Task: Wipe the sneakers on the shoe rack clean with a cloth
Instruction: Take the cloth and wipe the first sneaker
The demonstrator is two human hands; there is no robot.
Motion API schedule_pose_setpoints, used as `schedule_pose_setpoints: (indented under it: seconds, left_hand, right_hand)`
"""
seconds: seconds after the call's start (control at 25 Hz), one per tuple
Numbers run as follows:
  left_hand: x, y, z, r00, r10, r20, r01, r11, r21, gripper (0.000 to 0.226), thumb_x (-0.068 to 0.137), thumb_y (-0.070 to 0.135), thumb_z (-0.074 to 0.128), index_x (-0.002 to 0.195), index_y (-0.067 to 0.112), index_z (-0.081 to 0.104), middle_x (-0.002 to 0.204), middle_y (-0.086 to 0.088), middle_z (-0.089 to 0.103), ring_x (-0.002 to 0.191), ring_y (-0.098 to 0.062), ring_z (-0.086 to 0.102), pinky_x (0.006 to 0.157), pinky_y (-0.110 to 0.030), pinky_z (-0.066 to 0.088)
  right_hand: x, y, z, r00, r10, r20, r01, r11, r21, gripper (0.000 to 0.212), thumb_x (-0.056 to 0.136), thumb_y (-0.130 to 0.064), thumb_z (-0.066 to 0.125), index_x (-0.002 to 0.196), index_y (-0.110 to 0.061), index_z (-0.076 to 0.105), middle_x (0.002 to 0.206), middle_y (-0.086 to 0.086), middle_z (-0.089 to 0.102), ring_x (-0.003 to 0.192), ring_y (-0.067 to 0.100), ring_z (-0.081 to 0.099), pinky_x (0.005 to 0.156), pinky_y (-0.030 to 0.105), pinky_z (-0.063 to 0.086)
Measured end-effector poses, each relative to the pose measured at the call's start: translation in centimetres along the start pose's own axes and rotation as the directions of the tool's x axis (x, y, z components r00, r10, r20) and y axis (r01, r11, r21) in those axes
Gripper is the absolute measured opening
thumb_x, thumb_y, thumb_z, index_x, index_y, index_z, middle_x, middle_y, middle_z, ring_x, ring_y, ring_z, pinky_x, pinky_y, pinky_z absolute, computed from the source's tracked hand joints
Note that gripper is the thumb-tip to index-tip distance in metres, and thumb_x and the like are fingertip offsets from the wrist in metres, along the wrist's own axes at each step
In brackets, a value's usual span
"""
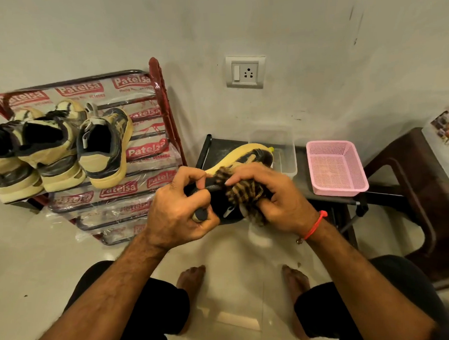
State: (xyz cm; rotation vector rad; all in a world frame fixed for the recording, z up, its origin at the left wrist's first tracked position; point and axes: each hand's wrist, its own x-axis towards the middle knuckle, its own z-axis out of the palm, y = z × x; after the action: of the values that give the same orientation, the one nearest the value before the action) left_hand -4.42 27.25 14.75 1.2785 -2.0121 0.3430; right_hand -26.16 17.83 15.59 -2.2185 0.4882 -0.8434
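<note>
While three sneakers (58, 150) wait on the top tier of a plastic-wrapped shoe rack (149, 153), well to the left of the grip, a fourth, a black sneaker (239, 160) with a yellow sole, is held in front of a seated person and is being worked over with a cloth. The sneaker's heel end is clamped by the left hand (180, 211), whose fingers are curled round the collar, and a brown-and-black striped cloth (241, 192) is pinched and pressed against the upper by the right hand (277, 201), just beside that grip; the toe is pointed away, beyond both hands, over a dark low table (224, 143). The job is judged to be in progress, with one shoe under the cloth and three on the rack; whether any of those three has already been cleaned cannot be told, as dark marks are seen on their pale uppers but the view is too coarse to read them as dirt or pattern. Much of the held sneaker is covered by the hands and the cloth, and its far side is hidden. The leftmost shoe on the rack is cut off by the frame edge. A pink mesh basket (336, 168) is set to the right of the grip, and a clear tub (285, 153) behind it.
</note>
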Motion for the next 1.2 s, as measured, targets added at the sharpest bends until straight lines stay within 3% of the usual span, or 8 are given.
schedule_pose_setpoints:
  seconds: [0.12, 0.28, 0.48, 0.6, 0.72, 0.88, 1.0, 1.2]
  left_hand:
    - [0.2, 0.1, -0.3, 1.000, 0.004, -0.013, -0.004, 1.000, -0.016, 0.022, 0.077, 0.024, 0.071, 0.071, 0.007, 0.059, 0.108, -0.006, 0.044, 0.083, -0.029, 0.066, 0.047, -0.034, 0.055]
    - [-0.3, 0.7, 0.1, 0.999, 0.026, 0.032, -0.022, 0.994, -0.108, 0.021, 0.079, 0.020, 0.070, 0.068, 0.006, 0.058, 0.108, -0.007, 0.047, 0.109, -0.025, 0.068, 0.058, -0.032, 0.061]
    - [0.0, 0.5, 0.3, 1.000, -0.008, 0.002, 0.008, 0.993, -0.119, 0.021, 0.078, 0.020, 0.070, 0.068, 0.006, 0.057, 0.105, -0.007, 0.045, 0.092, -0.031, 0.069, 0.052, -0.035, 0.057]
    - [-0.4, 0.3, 0.4, 1.000, 0.014, 0.023, -0.010, 0.991, -0.134, 0.020, 0.077, 0.018, 0.071, 0.073, 0.013, 0.052, 0.105, -0.008, 0.048, 0.094, -0.033, 0.070, 0.054, -0.036, 0.058]
    - [-0.9, 0.4, 0.8, 0.999, 0.003, 0.045, 0.005, 0.983, -0.184, 0.020, 0.076, 0.015, 0.071, 0.072, 0.013, 0.051, 0.105, -0.006, 0.049, 0.093, -0.031, 0.071, 0.057, -0.038, 0.059]
    - [-1.0, -0.3, 1.2, 0.987, -0.149, -0.053, 0.130, 0.957, -0.260, 0.019, 0.074, 0.016, 0.067, 0.066, 0.003, 0.056, 0.103, -0.008, 0.046, 0.108, -0.018, 0.067, 0.078, -0.028, 0.058]
    - [-1.7, -1.4, 1.9, 0.906, -0.404, -0.129, 0.346, 0.880, -0.325, 0.019, 0.074, 0.019, 0.064, 0.070, 0.003, 0.054, 0.102, -0.009, 0.044, 0.099, -0.016, 0.060, 0.091, -0.020, 0.050]
    - [-1.6, -1.8, 2.2, 0.530, -0.835, -0.149, 0.678, 0.523, -0.517, 0.032, 0.073, 0.044, 0.062, 0.075, 0.012, 0.055, 0.103, -0.006, 0.046, 0.091, -0.004, 0.052, 0.084, -0.016, 0.043]
  right_hand:
    - [0.2, 0.7, 0.0, 0.995, -0.083, 0.053, 0.083, 0.996, -0.010, 0.060, 0.064, 0.014, 0.047, 0.116, -0.010, 0.067, 0.124, 0.005, 0.063, 0.126, 0.021, 0.053, 0.111, 0.039, 0.041]
    - [-0.1, 5.5, -2.1, 0.950, 0.256, -0.178, -0.286, 0.944, -0.167, 0.062, 0.072, 0.021, 0.050, 0.116, -0.020, 0.066, 0.125, 0.001, 0.061, 0.124, 0.021, 0.052, 0.104, 0.048, 0.047]
    - [0.3, 0.8, -0.9, 0.996, 0.011, 0.086, -0.018, 0.997, 0.075, 0.063, 0.067, 0.023, 0.049, 0.117, -0.012, 0.065, 0.122, 0.004, 0.063, 0.122, 0.020, 0.055, 0.105, 0.033, 0.045]
    - [0.4, 3.9, -1.2, 0.984, 0.173, -0.039, -0.175, 0.983, -0.054, 0.064, 0.070, 0.021, 0.047, 0.119, -0.015, 0.065, 0.125, 0.003, 0.061, 0.123, 0.020, 0.052, 0.107, 0.036, 0.045]
    - [-0.7, 9.2, -2.4, 0.824, 0.514, -0.239, -0.563, 0.788, -0.250, 0.058, 0.078, 0.020, 0.054, 0.122, -0.016, 0.064, 0.131, 0.008, 0.057, 0.126, 0.028, 0.048, 0.110, 0.044, 0.043]
    - [-1.3, 10.4, -3.1, 0.658, 0.634, -0.407, -0.688, 0.726, 0.018, 0.050, 0.083, 0.016, 0.055, 0.121, -0.015, 0.063, 0.122, 0.009, 0.061, 0.113, 0.021, 0.055, 0.089, 0.018, 0.044]
    - [-0.5, 9.2, -3.6, 0.586, 0.654, -0.479, -0.591, 0.749, 0.299, 0.040, 0.089, 0.007, 0.058, 0.117, -0.021, 0.061, 0.116, 0.002, 0.063, 0.108, 0.017, 0.058, 0.077, 0.008, 0.046]
    - [0.1, 7.0, -0.2, 0.459, 0.855, -0.241, -0.532, 0.482, 0.696, 0.028, 0.088, -0.003, 0.060, 0.106, -0.025, 0.063, 0.112, 0.011, 0.066, 0.111, 0.033, 0.062, 0.093, 0.047, 0.054]
